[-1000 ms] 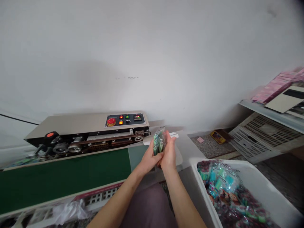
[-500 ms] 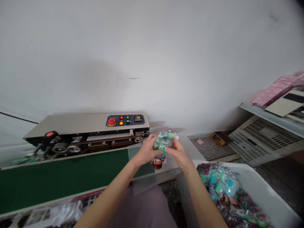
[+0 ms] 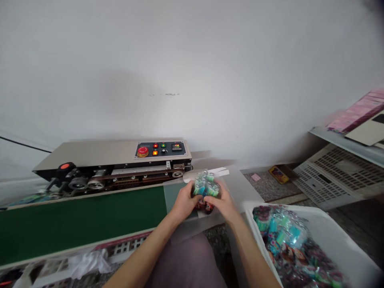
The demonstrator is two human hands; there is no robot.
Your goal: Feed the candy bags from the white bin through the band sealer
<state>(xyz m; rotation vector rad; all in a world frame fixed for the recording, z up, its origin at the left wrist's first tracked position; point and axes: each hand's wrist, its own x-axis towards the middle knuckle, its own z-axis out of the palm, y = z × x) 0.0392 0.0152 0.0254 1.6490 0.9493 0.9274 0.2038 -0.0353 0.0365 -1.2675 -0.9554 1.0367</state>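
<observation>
Between my two hands is a clear plastic bag (image 3: pixel 205 186) packed with small blue and green items that have cartoon figures with reddish-brown hair at the lower end. My left hand (image 3: pixel 186 201) grips its left side, thumb across the front. On the right side my right hand (image 3: pixel 222 199) grips it the same way, the thumbs close together. The bag is over the pale sheet at the right end of a green conveyor belt (image 3: pixel 90 218). Behind the belt stands a band sealing machine (image 3: pixel 120 154) with lit buttons and a red stop knob.
A white bin (image 3: pixel 339 232) at the lower right holds many similar bagged items (image 3: pixel 288 236). Paper strips (image 3: pixel 220 172) lie behind my hands. At the right are a plastic crate (image 3: pixel 327 172), a small yellow box (image 3: pixel 278 174) and a shelf with pink boxes (image 3: pixel 360 110).
The bag is turned a little in my hands, and two figure faces now show at its lower end instead of one. My thumbs have come closer together. The view has shifted slightly.
</observation>
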